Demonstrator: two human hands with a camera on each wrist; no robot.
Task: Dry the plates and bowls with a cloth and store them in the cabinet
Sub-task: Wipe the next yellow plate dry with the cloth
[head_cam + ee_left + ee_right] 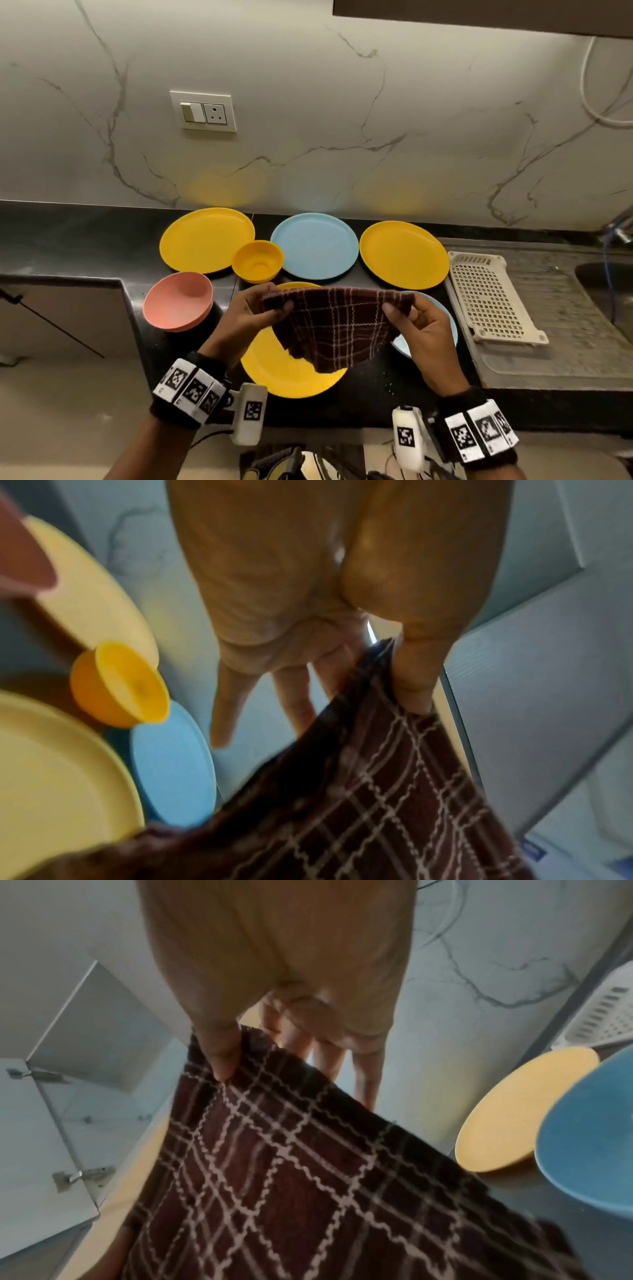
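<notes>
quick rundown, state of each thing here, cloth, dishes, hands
cloth: held up, spread between both hands
left hand: pinches cloth corner
right hand: pinches other corner
front yellow plate: flat on counter, under cloth
pink bowl: upright, tilted
yellow bowl: upright
rack: no dishes

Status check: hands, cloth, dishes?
Both hands pinch checked cloth, stretched above yellow plate. Dishes on counter. Nothing blocking.

A perforated drying rack (493,298) lies by the sink (606,284).
</notes>
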